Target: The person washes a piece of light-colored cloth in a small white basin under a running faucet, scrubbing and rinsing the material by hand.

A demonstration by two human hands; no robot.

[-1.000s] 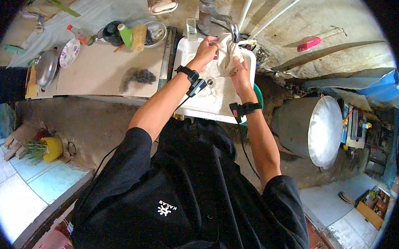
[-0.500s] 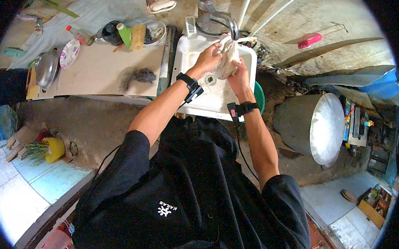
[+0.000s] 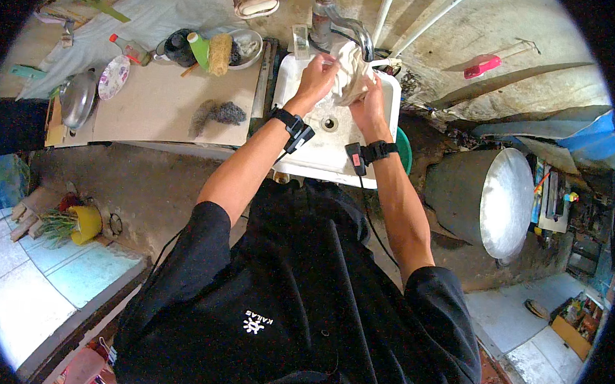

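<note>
Under the curved metal tap [image 3: 356,32] I hold a wet-looking, off-white cloth [image 3: 351,71] above the white sink [image 3: 298,146]. The fingers of my left hand [image 3: 318,82] are closed on its left edge. My right hand [image 3: 370,110] grips the lower right side, its fingertips partly hidden by the folds. Bunched and creased, the cloth reaches up nearly to the spout. Below it the round drain [image 3: 329,124] shows in the basin. Whether water is running cannot be made out.
Left of the sink, a cardboard-covered counter [image 3: 147,105] bears a dark scouring pad [image 3: 226,112], a yellowish sponge [image 3: 219,54], a green bottle [image 3: 198,49], a bowl [image 3: 253,60] and a metal lid [image 3: 78,100]. A large metal pot [image 3: 462,191] stands at right, beside a green basin [image 3: 402,150].
Both hands have lifted the cloth a little closer to the tap, and it is bunched up more. The drain is now more exposed. The whole view has shifted slightly.
</note>
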